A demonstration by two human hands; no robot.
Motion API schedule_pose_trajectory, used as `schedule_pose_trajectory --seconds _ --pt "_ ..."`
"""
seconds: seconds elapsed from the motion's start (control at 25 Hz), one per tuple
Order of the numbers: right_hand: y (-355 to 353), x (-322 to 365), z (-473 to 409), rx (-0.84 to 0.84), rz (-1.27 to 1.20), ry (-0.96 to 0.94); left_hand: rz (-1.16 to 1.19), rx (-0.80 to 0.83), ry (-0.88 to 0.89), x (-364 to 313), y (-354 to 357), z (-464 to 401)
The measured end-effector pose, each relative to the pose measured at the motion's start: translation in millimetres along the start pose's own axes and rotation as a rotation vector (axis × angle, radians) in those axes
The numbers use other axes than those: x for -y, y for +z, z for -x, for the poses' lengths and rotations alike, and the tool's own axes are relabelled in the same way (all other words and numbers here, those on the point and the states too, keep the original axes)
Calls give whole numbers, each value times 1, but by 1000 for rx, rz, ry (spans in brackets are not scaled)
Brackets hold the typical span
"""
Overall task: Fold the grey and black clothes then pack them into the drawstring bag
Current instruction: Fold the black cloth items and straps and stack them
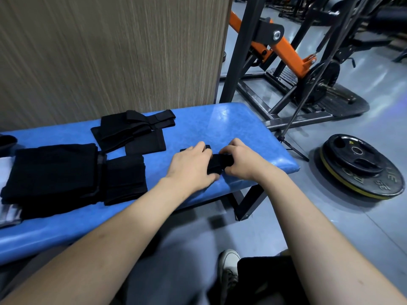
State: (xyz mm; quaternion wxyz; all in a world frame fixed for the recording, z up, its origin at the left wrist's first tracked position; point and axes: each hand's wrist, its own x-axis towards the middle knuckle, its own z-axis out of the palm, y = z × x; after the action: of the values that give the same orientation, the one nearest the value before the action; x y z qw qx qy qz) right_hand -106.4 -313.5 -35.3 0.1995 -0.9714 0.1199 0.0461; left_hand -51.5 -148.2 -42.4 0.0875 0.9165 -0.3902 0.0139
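On the blue padded bench (231, 124) both my hands work a small black cloth piece (219, 164) near the right end. My left hand (191, 165) lies over its left part with fingers curled onto it. My right hand (241, 160) grips its right part, fingers curled over the top. Most of the piece is hidden under my hands. Folded black clothes (55, 175) lie stacked at the left, with another folded black piece (125, 179) beside them. More black items (130, 130) lie toward the back. No drawstring bag shows clearly.
A wood-grain panel (110, 51) stands behind the bench. Black and orange gym machines (284, 51) fill the floor to the right. A stack of weight plates (361, 166) lies on the grey floor near the bench's right end. My shoe (228, 267) is below.
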Motion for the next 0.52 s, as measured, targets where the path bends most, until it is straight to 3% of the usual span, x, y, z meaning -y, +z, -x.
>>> schedule_pose_trajectory --seconds 0.16,0.36,0.52 --pt "0 -1 -3 -12 -69 -1 39 -110 25 10 -4 3" --pt "-2 15 2 -83 -354 -10 542 -207 -123 26 -6 6" --pt "8 33 4 -176 -431 -107 848 -140 -121 22 -15 8"
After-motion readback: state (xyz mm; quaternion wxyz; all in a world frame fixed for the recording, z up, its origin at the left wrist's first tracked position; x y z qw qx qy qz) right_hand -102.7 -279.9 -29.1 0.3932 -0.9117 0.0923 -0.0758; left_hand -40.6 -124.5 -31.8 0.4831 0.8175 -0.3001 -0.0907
